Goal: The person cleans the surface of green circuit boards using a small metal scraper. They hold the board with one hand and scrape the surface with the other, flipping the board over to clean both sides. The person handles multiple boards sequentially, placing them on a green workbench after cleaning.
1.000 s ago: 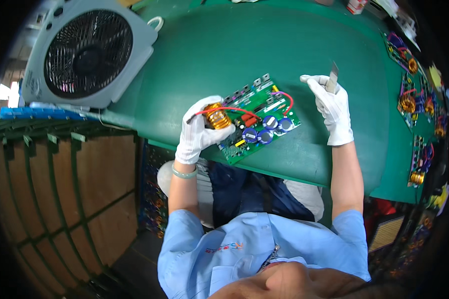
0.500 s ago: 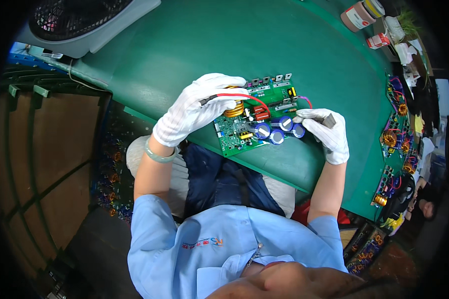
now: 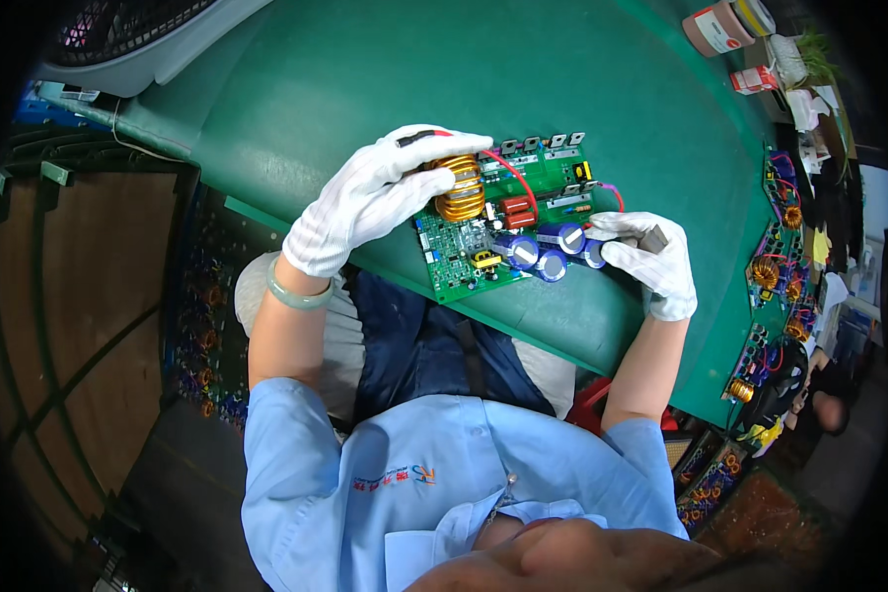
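Note:
A green circuit board (image 3: 447, 271) lies on the green tabletop near its front edge. My left hand (image 3: 365, 197), white-gloved, is closed around a copper-wound ring coil (image 3: 460, 189) at the board's left. A red wire (image 3: 520, 173) with a black-sleeved end runs across that hand's fingers and down to the board. At the right end my gloved right hand (image 3: 651, 261) is closed on a small grey flat-ended tool (image 3: 653, 239), whose kind I cannot make out. Its fingertips are beside the blue capacitors (image 3: 563, 237) and near the purple wire (image 3: 614, 194).
More boards with coils (image 3: 765, 274) stand along the table's right edge. At the far right are a jar (image 3: 715, 32) and a red-and-white box (image 3: 753, 80). A grey fan (image 3: 118, 39) occupies the far left. Brown panels (image 3: 79, 326) stand left of the table.
My left hand has shifted back and left, opening the view onto the copper coil. The red wire's black end now lies higher across the fingers. My right hand stays nearly in place.

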